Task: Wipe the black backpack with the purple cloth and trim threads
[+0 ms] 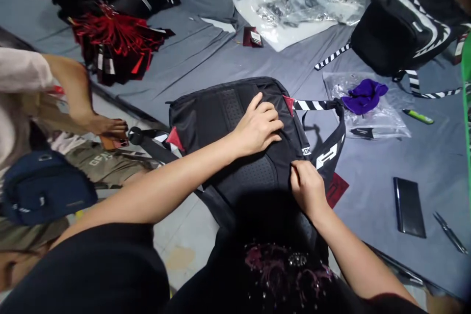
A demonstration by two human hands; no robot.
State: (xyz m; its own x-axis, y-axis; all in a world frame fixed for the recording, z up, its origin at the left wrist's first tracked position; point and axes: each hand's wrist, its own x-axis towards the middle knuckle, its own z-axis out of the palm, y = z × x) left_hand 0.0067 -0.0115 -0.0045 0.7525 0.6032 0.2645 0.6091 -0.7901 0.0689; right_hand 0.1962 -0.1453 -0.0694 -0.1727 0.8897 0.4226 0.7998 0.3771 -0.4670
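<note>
A black backpack (pixel 206 117) lies across the table edge and my lap, its padded back panel facing up. It has red corner patches and black-and-white striped straps. My left hand (pixel 259 127) rests palm down on the panel, fingers slightly bent and apart, holding nothing. Near the side seam, my right hand (pixel 308 186) is closed, its fingers curled on the backpack's edge; the fingertips are partly hidden. Just beyond that hand a strap (pixel 333 152) loops out to the right. A dark red tag (pixel 336 189) shows beside it.
On the grey-covered table (pixel 206 54) lie red tags (pixel 114 44), a purple cloth item (pixel 365 96) on clear plastic, a green marker (pixel 418 117), a phone (pixel 409 206) and thread snips (pixel 451 233). Another black backpack (pixel 390 29) stands right. A person's hand (pixel 106 125) holds an orange phone at left.
</note>
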